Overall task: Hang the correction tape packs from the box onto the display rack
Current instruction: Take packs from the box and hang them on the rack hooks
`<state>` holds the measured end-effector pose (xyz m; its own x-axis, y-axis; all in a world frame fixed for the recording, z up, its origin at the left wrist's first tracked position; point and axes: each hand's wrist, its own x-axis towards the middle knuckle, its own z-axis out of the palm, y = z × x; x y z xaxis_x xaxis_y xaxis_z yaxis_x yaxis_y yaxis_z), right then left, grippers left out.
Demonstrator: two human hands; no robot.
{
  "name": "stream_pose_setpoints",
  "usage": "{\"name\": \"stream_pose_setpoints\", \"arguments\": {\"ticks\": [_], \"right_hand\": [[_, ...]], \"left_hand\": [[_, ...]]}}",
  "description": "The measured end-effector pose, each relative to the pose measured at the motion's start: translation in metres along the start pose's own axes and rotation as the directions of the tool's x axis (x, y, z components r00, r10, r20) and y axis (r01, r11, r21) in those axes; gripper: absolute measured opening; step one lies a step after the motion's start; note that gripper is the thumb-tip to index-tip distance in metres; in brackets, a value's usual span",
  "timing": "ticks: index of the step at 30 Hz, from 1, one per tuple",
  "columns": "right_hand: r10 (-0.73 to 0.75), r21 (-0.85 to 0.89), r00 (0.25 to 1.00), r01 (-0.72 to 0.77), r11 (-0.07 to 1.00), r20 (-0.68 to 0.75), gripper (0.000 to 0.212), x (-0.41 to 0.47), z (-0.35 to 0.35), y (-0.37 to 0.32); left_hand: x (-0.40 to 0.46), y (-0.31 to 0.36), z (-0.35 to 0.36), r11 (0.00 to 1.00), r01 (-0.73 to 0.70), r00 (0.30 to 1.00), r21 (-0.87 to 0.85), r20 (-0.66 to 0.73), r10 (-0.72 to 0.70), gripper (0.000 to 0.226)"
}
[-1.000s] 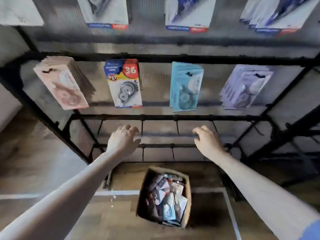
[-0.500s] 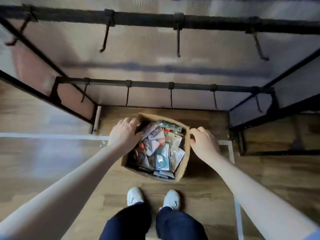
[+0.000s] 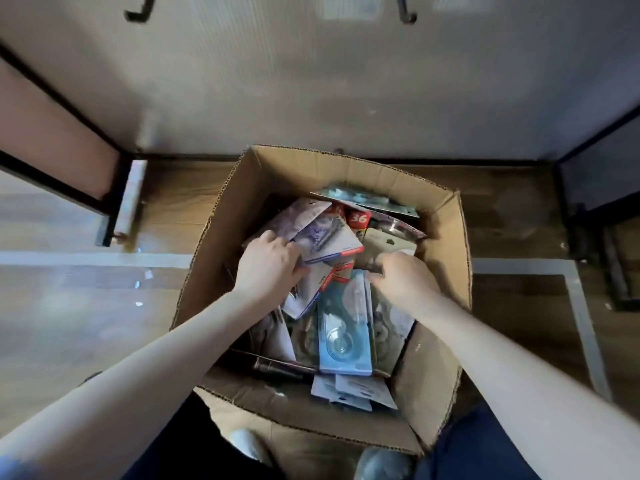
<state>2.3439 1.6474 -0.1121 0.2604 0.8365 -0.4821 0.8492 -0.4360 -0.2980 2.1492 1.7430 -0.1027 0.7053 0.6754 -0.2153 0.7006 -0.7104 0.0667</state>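
An open cardboard box (image 3: 462,271) stands on the floor, filled with several correction tape packs. A blue pack (image 3: 343,336) lies in the middle, a purple pack (image 3: 313,225) toward the back left, a red "36" pack (image 3: 358,218) behind it and a teal pack (image 3: 369,199) at the far wall. Both my hands are inside the box. My left hand (image 3: 268,270) pinches the purple pack's lower edge between fingers and thumb. My right hand (image 3: 403,282) rests with loosely bent fingers on the packs above the blue one. Motion blur hides the fingertips.
Two empty rack hooks (image 3: 138,12) (image 3: 405,15) show at the top edge. Black rack frame legs stand at left (image 3: 110,206) and right (image 3: 588,237). My shoes (image 3: 247,445) sit just before the box. White tape lines (image 3: 86,259) cross the wooden floor.
The view tilted down from the hanging packs to the box and came much closer. Both hands went from the box's rim down into the packs.
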Motion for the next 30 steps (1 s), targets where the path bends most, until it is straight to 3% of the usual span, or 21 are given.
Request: {"name": "stream_pose_setpoints", "arguments": {"ticks": [5,7,15,21,23,27,30], "right_hand": [[0.053,0.07,0.997,-0.049,0.996,-0.062,0.017,0.018,-0.011,-0.001],[0.065,0.111,0.998,-0.063,0.992,-0.01,0.015,0.016,-0.006,-0.001],[0.005,0.151,0.993,-0.022,0.988,0.115,0.016,0.025,-0.002,-0.005],[0.033,0.294,0.949,-0.13,0.947,0.315,0.009,0.02,-0.02,0.008],[-0.009,0.307,0.921,-0.12,0.944,0.389,0.016,0.017,-0.029,0.01],[-0.117,0.12,0.85,0.064,0.991,0.513,0.049,0.015,-0.038,0.008],[-0.127,0.167,0.83,0.041,0.985,0.543,0.053,0.016,-0.037,0.01]], "left_hand": [[0.009,0.003,0.011,0.992,-0.124,0.992,0.018,-0.034,0.125,0.03],[0.005,0.0,0.013,0.986,-0.164,0.986,0.038,-0.039,0.165,0.027],[0.007,-0.004,0.021,0.951,-0.268,0.963,0.154,0.013,0.269,0.06],[0.012,-0.007,0.0,0.912,-0.352,0.936,0.209,0.086,0.342,0.068],[0.014,-0.016,-0.005,0.897,-0.389,0.921,0.208,0.116,0.372,0.06],[0.011,-0.034,-0.005,0.819,-0.54,0.842,0.196,0.152,0.518,0.043],[0.01,-0.034,-0.007,0.796,-0.573,0.82,0.197,0.136,0.557,0.037]]}}
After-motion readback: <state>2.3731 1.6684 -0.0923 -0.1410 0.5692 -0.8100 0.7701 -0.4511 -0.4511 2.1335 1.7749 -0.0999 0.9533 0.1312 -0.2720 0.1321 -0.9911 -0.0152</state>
